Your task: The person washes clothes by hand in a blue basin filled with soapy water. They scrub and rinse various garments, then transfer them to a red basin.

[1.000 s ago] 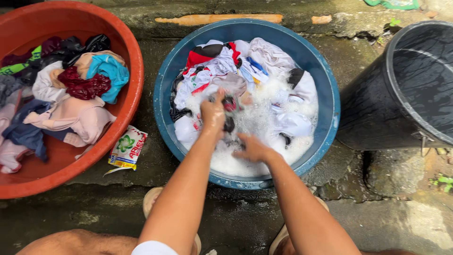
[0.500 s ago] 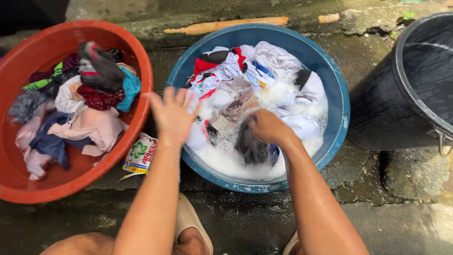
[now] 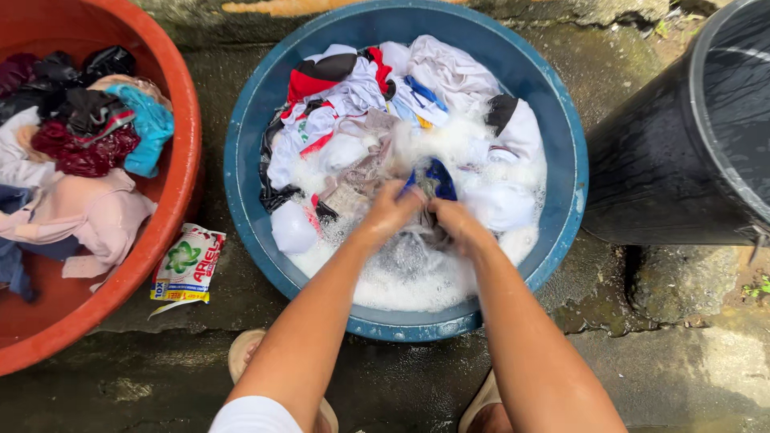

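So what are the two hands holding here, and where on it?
Both the left hand and right hand clutch one bunched dark blue-and-grey wet garment; which part cannot be told.

i see wet concrete ground (image 3: 200, 385) carrying a blue basin (image 3: 561, 136), a red basin (image 3: 180, 160), a black bucket (image 3: 666, 160) (right side) and a detergent sachet (image 3: 188, 265).
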